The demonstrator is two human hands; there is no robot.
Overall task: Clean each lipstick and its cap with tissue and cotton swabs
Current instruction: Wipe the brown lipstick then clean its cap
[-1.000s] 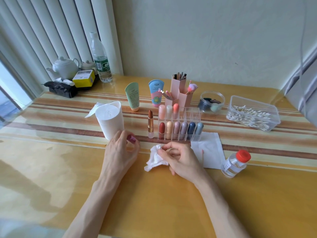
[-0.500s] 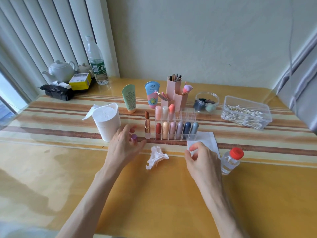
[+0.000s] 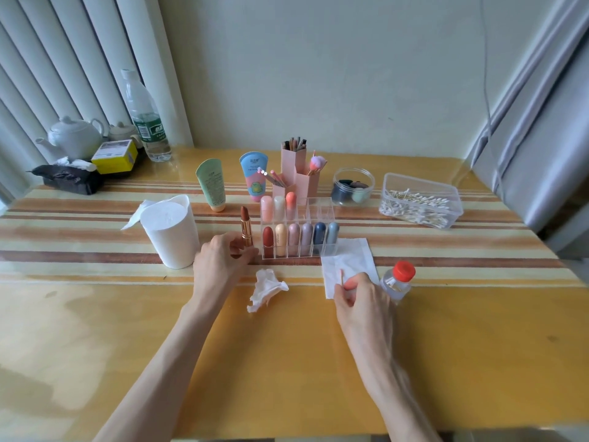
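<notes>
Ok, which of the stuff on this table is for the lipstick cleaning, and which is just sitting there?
In use: open lipstick, lipstick rack, cotton swab in the right hand, swab box, flat tissue, crumpled tissue, tissue roll.
Lying about: teapot, water bottle, yellow box, green tube, blue tube, brush holder, sponge jar.

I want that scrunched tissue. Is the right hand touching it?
Apart. The head view shows bare table between the scrunched tissue and the right hand, whose fingers pinch a cotton swab.
</notes>
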